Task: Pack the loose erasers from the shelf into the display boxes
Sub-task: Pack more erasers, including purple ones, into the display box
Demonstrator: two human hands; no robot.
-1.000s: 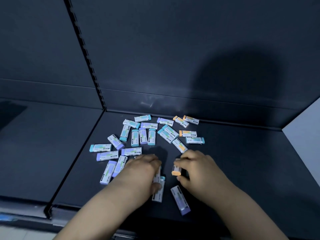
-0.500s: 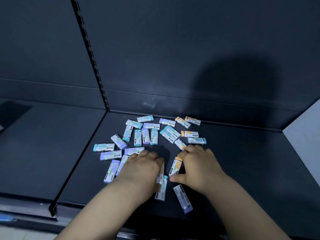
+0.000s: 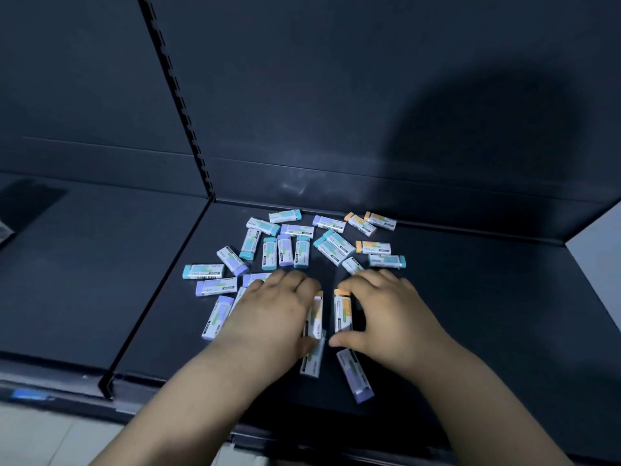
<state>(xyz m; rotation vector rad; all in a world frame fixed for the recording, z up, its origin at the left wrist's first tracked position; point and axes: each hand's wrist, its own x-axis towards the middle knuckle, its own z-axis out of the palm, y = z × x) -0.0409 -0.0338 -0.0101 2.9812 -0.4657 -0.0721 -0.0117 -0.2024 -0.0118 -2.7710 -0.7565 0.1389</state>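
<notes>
Loose erasers (image 3: 284, 249) lie scattered on the dark shelf (image 3: 470, 297), most in a cluster toward the far middle, with teal, purple and orange ends showing from white sleeves. The left hand (image 3: 275, 314) rests palm-down over the near-left part of the pile, its fingers curled round an orange-tipped eraser (image 3: 317, 314) at its right edge. The right hand (image 3: 386, 311) pinches an upright orange-capped eraser (image 3: 342, 311) between thumb and fingers. A purple eraser (image 3: 355, 375) lies near, just beside the right wrist. The sleeves carry barcodes and small print, probably a brand name, too blurred to read.
</notes>
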